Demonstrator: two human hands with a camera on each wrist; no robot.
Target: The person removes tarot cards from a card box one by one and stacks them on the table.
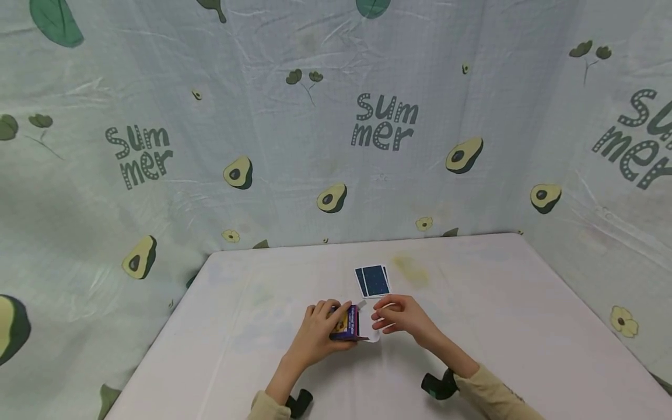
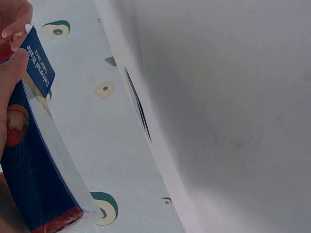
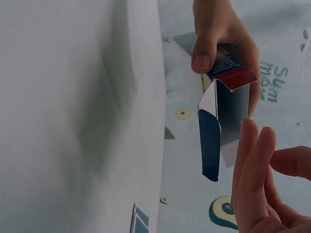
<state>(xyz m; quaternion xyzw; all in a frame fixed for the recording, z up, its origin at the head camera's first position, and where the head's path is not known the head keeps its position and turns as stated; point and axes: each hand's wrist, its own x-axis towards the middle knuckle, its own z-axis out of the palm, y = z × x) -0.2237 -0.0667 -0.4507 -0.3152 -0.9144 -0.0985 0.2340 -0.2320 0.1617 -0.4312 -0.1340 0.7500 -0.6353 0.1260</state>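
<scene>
My left hand (image 1: pixel 315 335) grips a blue tarot deck box (image 1: pixel 345 324), its thumb on one face and its fingers round the other side. Printed on the box's flap (image 2: pixel 40 65) are the words "Universal Waite Tarot Deck". The box's open end faces my right hand (image 1: pixel 401 318), and its bare inner walls show in the right wrist view, with the flaps folded out. Close by that opening, the right hand's fingers (image 3: pixel 255 160) are loosely extended and hold nothing. Beyond the hands, blue-backed tarot cards (image 1: pixel 376 280) lie on the table, overlapping.
A white cloth covers the table (image 1: pixel 262 373), with a yellowish stain (image 1: pixel 411 270) right of the cards. Hanging cloth (image 1: pixel 294 146) printed with avocados and "summer" stands behind and at both sides. Dark wrist cameras (image 1: pixel 440 386) sit under the forearms.
</scene>
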